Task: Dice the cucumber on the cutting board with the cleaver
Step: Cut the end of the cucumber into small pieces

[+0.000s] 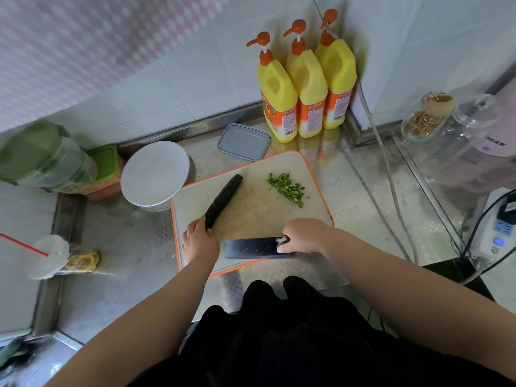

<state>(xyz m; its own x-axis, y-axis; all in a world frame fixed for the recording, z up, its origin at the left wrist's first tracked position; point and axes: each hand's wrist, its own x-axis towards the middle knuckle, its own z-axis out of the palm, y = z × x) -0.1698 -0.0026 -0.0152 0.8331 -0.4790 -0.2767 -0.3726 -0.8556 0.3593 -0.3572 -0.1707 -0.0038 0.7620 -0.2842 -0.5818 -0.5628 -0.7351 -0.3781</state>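
Note:
A whole dark green cucumber (223, 201) lies slantwise on the white, orange-rimmed cutting board (251, 208). My left hand (199, 243) grips its near end at the board's left side. My right hand (303, 237) holds the handle of the cleaver (254, 248), whose dark blade lies flat along the board's front edge, pointing left toward my left hand. A small pile of diced green pieces (287, 188) sits on the far right part of the board.
A white bowl (155, 174) stands just left of the board, a grey lidded box (243, 141) behind it. Three yellow pump bottles (304, 90) stand by the wall. Glass jars (427, 118), cables and a power strip (498, 233) lie right. A plastic cup (53, 256) lies left.

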